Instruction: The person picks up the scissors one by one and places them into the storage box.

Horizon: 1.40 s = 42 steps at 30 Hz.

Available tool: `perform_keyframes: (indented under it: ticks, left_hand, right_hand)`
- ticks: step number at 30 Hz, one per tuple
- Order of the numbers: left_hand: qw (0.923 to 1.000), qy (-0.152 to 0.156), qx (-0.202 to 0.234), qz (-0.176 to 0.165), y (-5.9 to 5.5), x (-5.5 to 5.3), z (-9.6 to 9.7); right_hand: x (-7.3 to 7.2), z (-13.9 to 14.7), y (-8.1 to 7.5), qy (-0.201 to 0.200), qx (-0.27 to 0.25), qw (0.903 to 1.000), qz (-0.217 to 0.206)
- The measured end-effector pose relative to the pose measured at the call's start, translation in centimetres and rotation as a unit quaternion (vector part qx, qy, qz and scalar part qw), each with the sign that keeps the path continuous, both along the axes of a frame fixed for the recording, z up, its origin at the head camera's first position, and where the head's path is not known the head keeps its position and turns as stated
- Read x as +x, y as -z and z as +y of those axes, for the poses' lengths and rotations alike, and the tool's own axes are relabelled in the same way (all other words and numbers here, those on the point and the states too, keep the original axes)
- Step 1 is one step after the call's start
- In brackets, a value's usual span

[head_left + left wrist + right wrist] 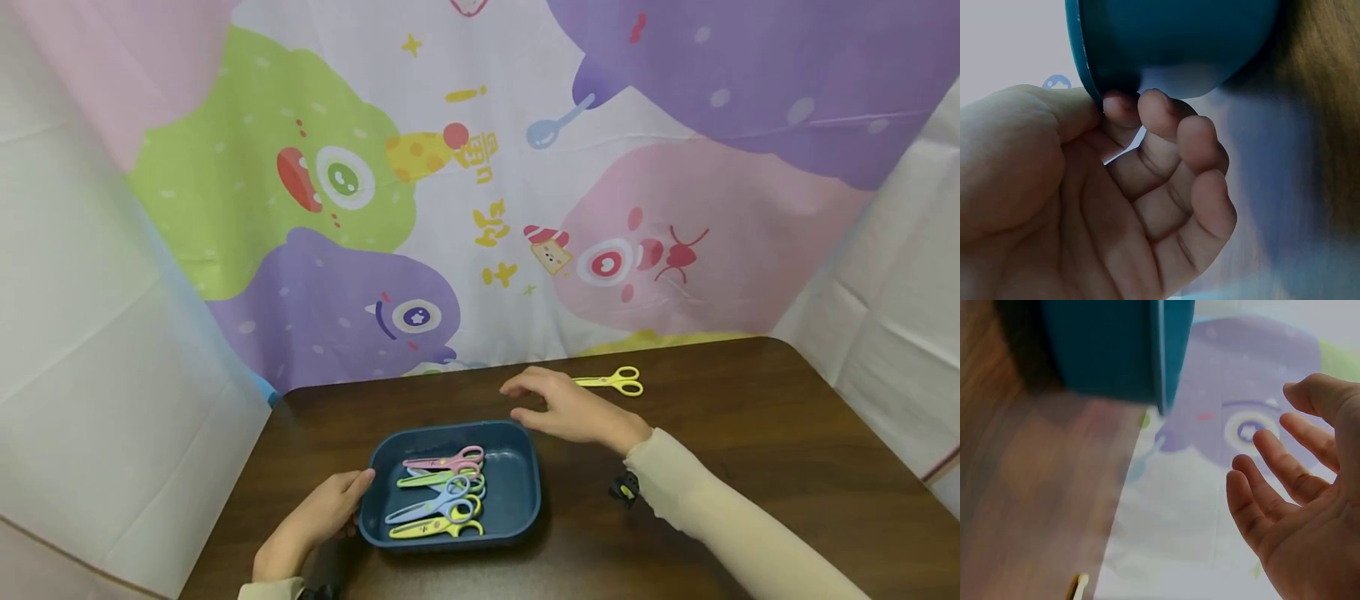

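Note:
A dark blue tray (522, 475) stands on the table with several craft scissors in it, overlapping with their blades to the left. Pink scissors (442, 462) lie at the back, green scissors (431, 478) below them, then blue scissors (423, 507) and yellow scissors (431, 527) at the front. My left hand (322, 512) pinches the tray's left wall between thumb and fingers; the left wrist view shows the curled fingers (1160, 115) under the rim. Over the tray's far right corner, my right hand (570, 408) hovers with fingers spread and nothing held.
Another pair of yellow scissors (618, 381) lies on the brown table (735, 417) behind my right hand, its blades partly hidden. A cartoon-printed cloth (517, 325) hangs at the table's back edge. White cloth walls (90, 333) stand at both sides.

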<state>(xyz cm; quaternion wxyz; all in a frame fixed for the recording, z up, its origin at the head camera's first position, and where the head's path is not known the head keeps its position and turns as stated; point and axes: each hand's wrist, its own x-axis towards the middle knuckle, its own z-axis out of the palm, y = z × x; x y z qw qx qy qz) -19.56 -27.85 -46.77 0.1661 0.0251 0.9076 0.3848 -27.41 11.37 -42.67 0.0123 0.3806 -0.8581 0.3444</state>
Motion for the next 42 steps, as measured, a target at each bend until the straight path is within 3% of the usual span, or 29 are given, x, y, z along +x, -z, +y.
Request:
perform_keyframes:
  ticks: [8,18,27,34,42]
  left_hand:
    - [0.9996,0.01,-0.019,0.02,-0.2,-0.2,0.3]
    - [0.9948,0.017,-0.087,0.051,-0.6,-0.6,0.7]
    - [0.9928,0.007,-0.113,0.039,-0.8,-0.7,0.9]
    - [0.9841,0.029,-0.171,0.036,-0.4,-1.0,1.0]
    - [0.9855,0.02,-0.152,0.072,-1.2,-0.7,0.9]
  right_hand:
    - [-1.3,3.3,1.0,0.054,0.006,0.9985,-0.01]
    - [-2.9,6.5,2.4,0.097,-0.021,0.9951,-0.006]
    - [-3.9,9.1,3.7,0.158,-0.042,0.9865,0.012]
    - [-3.9,11.1,5.1,0.175,-0.044,0.9835,0.007]
    - [-4.3,13.3,5.4,0.192,-0.01,0.9812,0.019]
